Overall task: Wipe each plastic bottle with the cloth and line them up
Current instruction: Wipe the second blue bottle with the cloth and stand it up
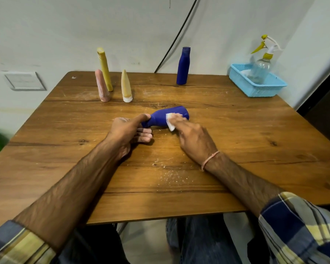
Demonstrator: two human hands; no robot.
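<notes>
plaid shirt sleeves [301, 229] are seen at the near edge, with bare forearms reaching over a brown wood-grain table [236, 141]. a dark blue plastic bottle [166, 116] is laid on its side near the table's middle, its neck towards the left. the neck is gripped by the left hand [129, 130], thumb on top and fingers curled beneath. a small white cloth [170, 122] is pressed onto the bottle's body by the nearly straight fingers of the right hand [193, 138]; whether the thumb pinches it cannot be told. a pinkish thread [210, 160] is worn on the right wrist.

at the far left, three bottles are stood close together: a tall yellow plastic bottle [104, 69], a pink plastic bottle [101, 86] just in front of it, and a cream tapered bottle on a white cap [126, 86] to their right. a second dark blue bottle [183, 66] is stood upright at the far edge, well apart from them. at the far right corner, a clear spray bottle with yellow trigger [261, 67] is kept in a light blue mesh basket [255, 88].
</notes>
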